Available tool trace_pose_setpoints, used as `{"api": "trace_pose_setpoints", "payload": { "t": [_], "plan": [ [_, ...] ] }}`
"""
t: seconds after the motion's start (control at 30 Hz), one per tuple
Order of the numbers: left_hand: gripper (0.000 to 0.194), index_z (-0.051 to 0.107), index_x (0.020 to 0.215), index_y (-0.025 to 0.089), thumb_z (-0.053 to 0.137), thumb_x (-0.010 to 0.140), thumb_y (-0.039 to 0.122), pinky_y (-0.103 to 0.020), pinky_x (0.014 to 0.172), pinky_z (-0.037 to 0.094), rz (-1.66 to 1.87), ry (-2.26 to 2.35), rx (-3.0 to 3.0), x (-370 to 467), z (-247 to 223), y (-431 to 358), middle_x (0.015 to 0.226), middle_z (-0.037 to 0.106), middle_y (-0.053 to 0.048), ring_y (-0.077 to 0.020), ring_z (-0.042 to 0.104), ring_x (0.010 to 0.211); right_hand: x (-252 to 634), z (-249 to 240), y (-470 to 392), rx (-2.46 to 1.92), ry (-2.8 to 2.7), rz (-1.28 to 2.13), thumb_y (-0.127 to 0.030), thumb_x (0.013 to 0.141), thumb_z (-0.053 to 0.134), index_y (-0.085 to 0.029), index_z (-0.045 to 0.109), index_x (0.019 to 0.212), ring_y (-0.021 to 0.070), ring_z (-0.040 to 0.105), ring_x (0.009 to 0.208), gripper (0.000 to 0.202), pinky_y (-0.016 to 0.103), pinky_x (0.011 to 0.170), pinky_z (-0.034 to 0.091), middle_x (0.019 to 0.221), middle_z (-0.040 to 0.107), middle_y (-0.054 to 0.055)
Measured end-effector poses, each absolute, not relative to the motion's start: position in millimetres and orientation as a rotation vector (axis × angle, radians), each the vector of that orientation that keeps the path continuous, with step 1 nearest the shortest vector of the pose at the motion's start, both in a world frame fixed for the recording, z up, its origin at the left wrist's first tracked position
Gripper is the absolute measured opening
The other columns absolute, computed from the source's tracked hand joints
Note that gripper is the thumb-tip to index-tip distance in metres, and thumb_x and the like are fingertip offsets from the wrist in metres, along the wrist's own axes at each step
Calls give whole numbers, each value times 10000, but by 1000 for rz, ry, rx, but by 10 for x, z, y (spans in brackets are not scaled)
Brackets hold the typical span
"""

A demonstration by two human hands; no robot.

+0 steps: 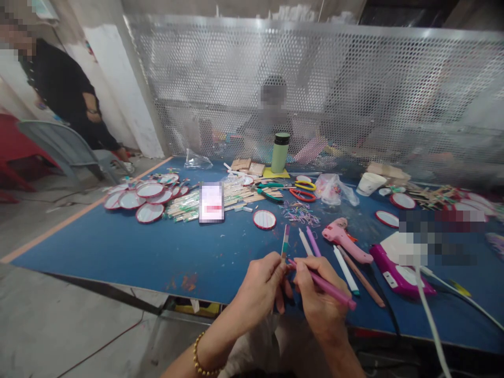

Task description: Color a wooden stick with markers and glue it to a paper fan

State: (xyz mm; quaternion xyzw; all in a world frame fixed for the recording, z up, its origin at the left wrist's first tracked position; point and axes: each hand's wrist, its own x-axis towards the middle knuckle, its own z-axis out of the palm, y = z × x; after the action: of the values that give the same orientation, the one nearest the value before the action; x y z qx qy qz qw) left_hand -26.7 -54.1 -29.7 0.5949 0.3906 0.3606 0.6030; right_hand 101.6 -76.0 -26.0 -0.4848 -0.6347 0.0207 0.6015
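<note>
Taking twelve o'clock as straight ahead from the hands, the person's left hand [258,283] grips a slim stick [285,244] banded in purple, green and brown; it stands in front of the body, pointing to twelve. The right hand [323,294] is closed around a pink marker [334,290], whose front end reaches to ten o'clock beside the stick; contact between the two cannot be told. The hands are close together, low over the near edge of the blue table [220,257]. A pale pen [305,242] and a purple pen [314,241] lie just beyond, at one o'clock; a pink glue gun [346,241] rests at two, and a magenta device [399,275] at three. A single red-rimmed disc [264,220] lies at eleven. More sticks [185,209] and a pile of similar discs [132,199] lie at ten. A green bottle [280,155] stands upright at twelve, near the perforated metal screen [212,68].
</note>
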Motion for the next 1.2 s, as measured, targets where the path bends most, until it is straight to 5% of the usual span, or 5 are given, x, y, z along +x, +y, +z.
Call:
{"api": "trace_pose_setpoints", "payload": {
  "t": [0.8,1.2],
  "plan": [
    [397,501,787,188,441,959,540,-174,356,333,846,909,1353,-257,-287,-553,623,625,7,-82,533,375,1012,-280,-784,-1149,-1434,102,-207,940,576,-198,677,810,121,622,500,165,220,463,490,677,702,4],
    [353,448,738,207,403,984,456,-160,366,332,848,939,1450,-263,-263,-564,515,499,70,-73,501,358,1011,-261,-768,-1148,-1486,139,-228,932,582,-195,676,812,113,594,466,156,221,460,495,615,669,-15]
  ]
}}
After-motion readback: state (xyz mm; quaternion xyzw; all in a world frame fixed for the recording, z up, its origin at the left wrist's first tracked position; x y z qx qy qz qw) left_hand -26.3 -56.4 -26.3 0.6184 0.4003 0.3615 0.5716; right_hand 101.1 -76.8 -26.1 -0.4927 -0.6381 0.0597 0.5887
